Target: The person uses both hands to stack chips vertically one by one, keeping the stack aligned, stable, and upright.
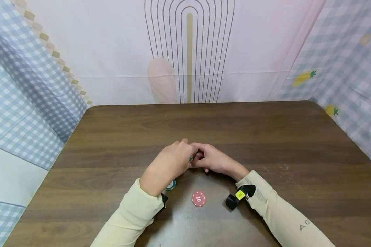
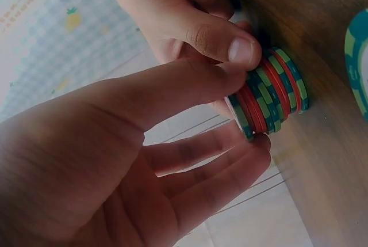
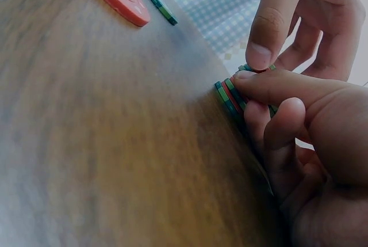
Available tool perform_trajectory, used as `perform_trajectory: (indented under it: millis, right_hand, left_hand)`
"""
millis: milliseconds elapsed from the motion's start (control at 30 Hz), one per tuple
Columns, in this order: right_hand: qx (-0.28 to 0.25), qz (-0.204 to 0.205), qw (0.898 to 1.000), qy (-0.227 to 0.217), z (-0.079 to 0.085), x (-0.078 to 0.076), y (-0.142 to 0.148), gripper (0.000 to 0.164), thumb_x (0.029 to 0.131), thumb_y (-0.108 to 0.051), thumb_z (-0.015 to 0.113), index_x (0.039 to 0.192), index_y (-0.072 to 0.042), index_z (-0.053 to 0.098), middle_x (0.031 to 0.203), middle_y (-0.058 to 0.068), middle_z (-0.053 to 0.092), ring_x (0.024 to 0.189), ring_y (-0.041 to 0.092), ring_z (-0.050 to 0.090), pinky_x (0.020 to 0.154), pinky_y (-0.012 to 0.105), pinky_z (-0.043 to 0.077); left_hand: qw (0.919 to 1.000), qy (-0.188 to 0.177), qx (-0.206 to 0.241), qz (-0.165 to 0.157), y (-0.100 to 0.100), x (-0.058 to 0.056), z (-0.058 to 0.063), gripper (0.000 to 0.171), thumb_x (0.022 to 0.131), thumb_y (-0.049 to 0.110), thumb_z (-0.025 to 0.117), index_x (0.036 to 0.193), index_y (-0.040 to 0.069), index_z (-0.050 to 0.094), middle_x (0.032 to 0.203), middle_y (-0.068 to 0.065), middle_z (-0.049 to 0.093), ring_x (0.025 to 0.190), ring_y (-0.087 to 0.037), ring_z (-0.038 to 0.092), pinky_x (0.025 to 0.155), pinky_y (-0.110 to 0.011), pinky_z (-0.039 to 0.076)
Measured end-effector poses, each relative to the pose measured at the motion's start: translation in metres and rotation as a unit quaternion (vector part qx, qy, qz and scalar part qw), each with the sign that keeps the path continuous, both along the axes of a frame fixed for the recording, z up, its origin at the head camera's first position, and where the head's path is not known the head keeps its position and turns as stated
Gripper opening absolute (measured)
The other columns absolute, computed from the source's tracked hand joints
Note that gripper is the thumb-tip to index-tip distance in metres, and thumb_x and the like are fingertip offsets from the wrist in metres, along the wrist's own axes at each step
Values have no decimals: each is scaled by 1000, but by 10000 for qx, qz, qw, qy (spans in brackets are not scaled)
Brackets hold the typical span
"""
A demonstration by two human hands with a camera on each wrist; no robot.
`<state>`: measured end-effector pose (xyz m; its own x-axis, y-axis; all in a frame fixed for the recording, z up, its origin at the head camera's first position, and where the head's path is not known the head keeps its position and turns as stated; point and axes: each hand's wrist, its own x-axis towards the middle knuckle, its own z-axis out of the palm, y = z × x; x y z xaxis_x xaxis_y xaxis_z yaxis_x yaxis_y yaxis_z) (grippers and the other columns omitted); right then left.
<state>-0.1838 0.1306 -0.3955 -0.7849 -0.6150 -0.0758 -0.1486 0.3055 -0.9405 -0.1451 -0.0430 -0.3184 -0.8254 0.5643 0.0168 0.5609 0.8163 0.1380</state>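
Observation:
Between my two hands stands a stack of poker chips (image 2: 273, 88), green and red ones alternating, its base at the table. My left hand (image 1: 173, 159) pinches the upper end of the stack between thumb and fingers. Lower down, my right hand (image 1: 216, 159) holds the side of the same stack, its thumb lying against the chips in the right wrist view. From the head view the stack is almost wholly hidden behind the fingers. A red poker chip (image 1: 199, 199) marked 10 lies flat nearer me. A green poker chip (image 1: 170, 185) lies partly under the left wrist.
The brown wooden table (image 1: 266, 130) reaches back to a white patterned cloth (image 1: 111, 51). Blue checked cloth hangs at both sides. A black wrist camera (image 1: 232, 201) juts from the right sleeve over the table, right of the red chip.

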Motion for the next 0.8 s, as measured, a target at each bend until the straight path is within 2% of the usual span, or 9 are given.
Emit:
perform_trajectory:
  millis: [100, 300, 367, 500, 567, 667, 800]
  right_hand:
    - [7, -3, 10000, -6, 0, 0, 0, 31, 87, -12, 76, 114, -10, 61, 73, 4, 63, 44, 13, 46, 42, 27, 43]
    - [54, -33, 10000, 38, -1, 0, 1, 32, 88, -12, 75, 116, -12, 61, 73, 5, 63, 43, 14, 46, 42, 28, 44]
    - [73, -38, 10000, 27, -2, 1, 2, 31, 88, -10, 74, 116, -12, 61, 73, 5, 63, 43, 15, 46, 43, 27, 44]
    - [91, -39, 9999, -66, -3, 1, 2, 36, 88, -6, 71, 121, -11, 60, 71, 6, 63, 43, 14, 47, 43, 26, 43]
    - [63, 1, 9999, -113, -3, 0, 1, 39, 89, -7, 71, 125, -11, 58, 70, 7, 63, 44, 14, 47, 43, 26, 43]
    - [85, 33, 9999, -102, -2, 0, 1, 44, 89, -9, 73, 130, -14, 58, 72, 6, 64, 47, 13, 48, 43, 26, 44]
    - [201, -21, 9997, -139, 0, 0, 1, 46, 87, -12, 76, 129, -16, 59, 77, 6, 67, 49, 11, 48, 43, 27, 44]
  left_hand:
    - [10000, -17, -27, -9, 0, 0, 0, 10, 86, 9, 75, 81, 14, 67, 84, -6, 56, 76, -25, 59, 60, -37, 53]
    - [9997, -39, -235, 5, 1, 1, 2, 8, 86, 15, 77, 86, 18, 70, 88, -4, 57, 79, -24, 59, 61, -39, 53]
    - [9994, -49, -348, 36, 1, 1, 2, 14, 86, 19, 78, 98, 19, 72, 91, -4, 58, 82, -25, 61, 63, -41, 54]
    - [9977, -176, -622, 209, -1, -1, 5, 39, 87, 30, 77, 123, 20, 65, 104, -6, 61, 91, -27, 64, 70, -47, 55]
    - [9962, -317, -735, 330, -4, -2, 8, 47, 88, 36, 75, 129, 19, 61, 111, -7, 61, 97, -29, 64, 74, -49, 55]
    - [9916, -724, -871, 630, -9, -2, 13, 52, 86, 42, 76, 125, 13, 59, 114, -8, 61, 101, -28, 63, 80, -50, 54]
    - [9731, -1552, -1359, 1030, -12, 0, 18, 53, 75, 49, 83, 109, 13, 65, 98, -2, 65, 89, -23, 63, 83, -46, 50]
